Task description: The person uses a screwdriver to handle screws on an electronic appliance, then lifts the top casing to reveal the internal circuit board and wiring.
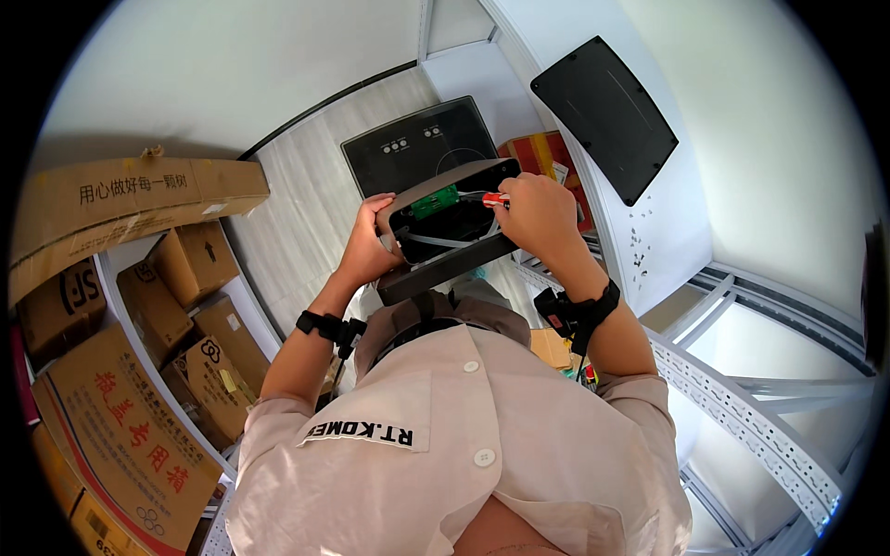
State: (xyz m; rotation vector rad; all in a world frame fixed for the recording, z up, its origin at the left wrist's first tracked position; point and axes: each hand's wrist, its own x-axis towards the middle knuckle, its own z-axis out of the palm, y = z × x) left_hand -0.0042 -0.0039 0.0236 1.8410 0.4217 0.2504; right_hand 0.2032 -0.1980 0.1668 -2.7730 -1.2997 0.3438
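Note:
In front of my waist is an opened appliance housing (447, 267), dark with a grey-brown rim. My left hand (368, 243) is closed on its left edge, thumb toward the open side. Inside it sit a green circuit board (434, 202) and a pale flat cable (434, 241). My right hand (540, 215) grips a screwdriver (496, 199) with a red-and-white handle, at the housing's right side. The screwdriver's tip is too small to make out. Just beyond the housing is a glossy black panel (417, 144) with small round light markings.
On the white shelf (672, 243) at right lie a black cover plate (607, 120) and several small scattered screws (640, 236). A red box (542, 153) stands beside it. Cardboard boxes (130, 435) fill a rack at left; a perforated metal rail (742, 417) runs at lower right.

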